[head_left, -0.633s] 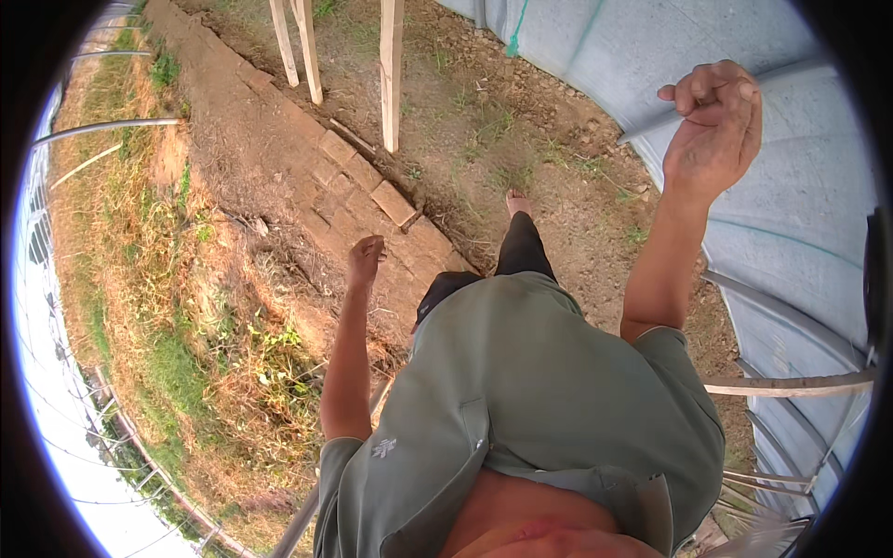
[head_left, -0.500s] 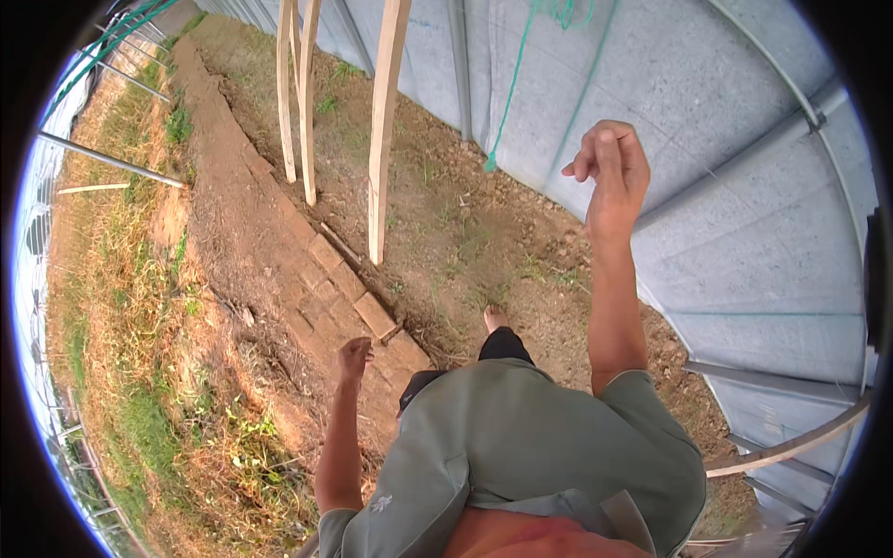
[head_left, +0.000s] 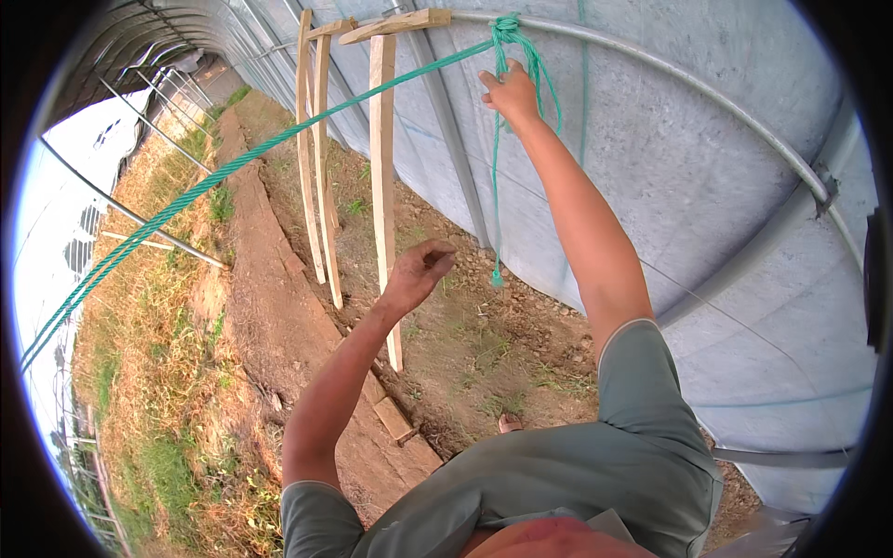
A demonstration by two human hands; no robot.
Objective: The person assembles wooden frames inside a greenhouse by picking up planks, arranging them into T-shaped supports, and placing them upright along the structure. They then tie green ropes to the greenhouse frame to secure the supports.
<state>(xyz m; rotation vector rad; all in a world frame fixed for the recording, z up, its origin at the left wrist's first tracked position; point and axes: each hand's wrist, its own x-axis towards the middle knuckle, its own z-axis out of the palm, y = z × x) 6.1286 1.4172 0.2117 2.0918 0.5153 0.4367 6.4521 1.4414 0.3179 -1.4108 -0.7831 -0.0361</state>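
Observation:
My right hand (head_left: 513,91) reaches up to the green rope (head_left: 505,33) knotted around a curved metal pipe (head_left: 595,35). Its fingers are apart and lie against or just in front of the loose strands hanging below the knot; I cannot tell whether they touch. From the knot, a taut length of rope runs down to the far left. My left hand (head_left: 420,274) is raised over the ground in front of a wooden post (head_left: 382,167). Its fingers are loosely curved with a gap to the thumb, and nothing shows in them.
Two more upright wooden posts (head_left: 324,177) stand further along. A short wooden piece (head_left: 395,25) lies across the top by the pipe. Grey sheeting (head_left: 716,186) walls the right side. Bricks (head_left: 393,418) edge the dirt path, and dry plants (head_left: 149,344) cover the left.
My view has tilted up, bringing the knot and taut rope into sight. My right hand has reached forward to the hanging strands. My left hand has risen and moved right.

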